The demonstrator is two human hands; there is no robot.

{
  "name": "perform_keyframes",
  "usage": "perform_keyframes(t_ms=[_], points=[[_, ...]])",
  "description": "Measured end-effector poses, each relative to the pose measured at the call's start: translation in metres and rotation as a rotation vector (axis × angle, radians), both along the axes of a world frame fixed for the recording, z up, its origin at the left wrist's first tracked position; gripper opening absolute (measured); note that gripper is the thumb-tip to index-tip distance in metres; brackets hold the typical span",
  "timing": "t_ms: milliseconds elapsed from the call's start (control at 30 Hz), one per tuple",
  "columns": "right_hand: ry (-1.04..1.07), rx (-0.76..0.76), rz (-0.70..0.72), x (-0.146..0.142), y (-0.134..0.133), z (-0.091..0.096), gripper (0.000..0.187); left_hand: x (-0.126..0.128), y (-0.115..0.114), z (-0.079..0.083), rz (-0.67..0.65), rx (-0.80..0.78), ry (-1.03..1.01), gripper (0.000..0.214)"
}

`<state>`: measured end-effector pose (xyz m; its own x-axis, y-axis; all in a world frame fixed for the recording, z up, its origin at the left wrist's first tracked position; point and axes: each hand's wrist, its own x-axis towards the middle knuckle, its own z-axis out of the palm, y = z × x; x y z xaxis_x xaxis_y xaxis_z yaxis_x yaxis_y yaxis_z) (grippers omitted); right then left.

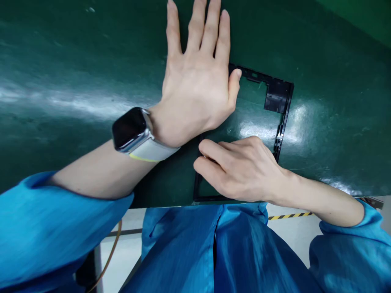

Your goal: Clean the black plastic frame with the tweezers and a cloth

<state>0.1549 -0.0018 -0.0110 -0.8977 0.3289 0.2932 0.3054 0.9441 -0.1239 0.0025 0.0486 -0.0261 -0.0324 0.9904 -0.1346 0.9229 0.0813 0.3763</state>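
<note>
A thin black plastic frame, rectangular with a solid plate in its far right corner, lies flat on the green tabletop. My left hand is laid palm down over its far left part, fingers spread and thumb out to the right. My right hand is closed, with its curled thumb and fingertips at the left bar of the frame. Whatever those fingertips pinch is hidden beneath them. Both hands cover much of the frame's left and near sides.
The glossy green table has its near edge just below the frame, close to my body. A smartwatch sits on my left wrist. Beneath the table edge, a brown cable hangs at the left, and yellow-black tape marks the floor.
</note>
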Motion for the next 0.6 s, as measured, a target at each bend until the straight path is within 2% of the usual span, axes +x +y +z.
perform_keyframes(t_ms=[167, 300, 367, 500, 600], points=[[-0.083, -0.070, 0.060, 0.002, 0.009, 0.003, 0.037, 0.001, -0.001, 0.006, -0.030, -0.037, 0.071, 0.084], [-0.139, -0.288, 0.136, 0.006, 0.021, 0.013, 0.030, 0.000, -0.001, 0.011, -0.024, -0.078, 0.090, 0.084], [-0.128, -0.346, 0.114, 0.006, 0.024, 0.018, 0.035, -0.001, -0.001, 0.011, -0.041, -0.061, 0.070, 0.085], [-0.103, -0.280, 0.011, 0.001, 0.023, 0.019, 0.049, -0.003, 0.000, 0.009, -0.036, -0.025, 0.022, 0.085], [-0.024, -0.207, -0.063, -0.003, 0.016, 0.012, 0.049, -0.003, 0.000, 0.009, -0.028, -0.040, 0.021, 0.082]])
